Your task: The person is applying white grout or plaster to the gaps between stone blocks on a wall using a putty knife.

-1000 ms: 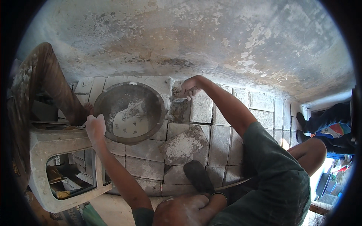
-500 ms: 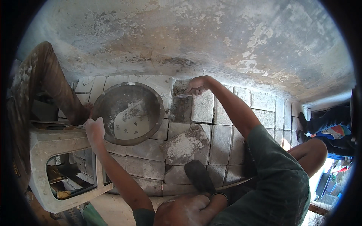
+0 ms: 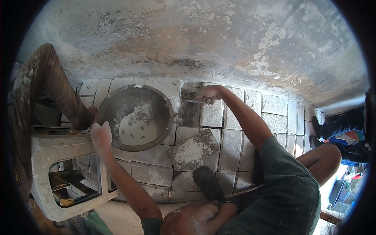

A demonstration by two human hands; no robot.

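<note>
My right hand is closed around a small trowel, its thin blade pointing left. The blade is over a dark bare gap between the pale paving blocks, close to the wall. On the left, my left hand is closed beside the rim of a round grey basin. A thin flat piece sticks out to the left of that fist, but what the fingers hold is hidden. Pale wet mix with dark triangular marks lies in the basin. A loose, crusted paving block rests askew on the others.
A weathered wall rises along the far side. At the left, a dirty plastic stool stands by another person's bent leg. A dark sandal is near my foot. Another person's dark-clad legs are at the far right.
My right hand has shifted slightly down and right, with the trowel still in it. The left hand stays by the basin; the whole view has moved a little.
</note>
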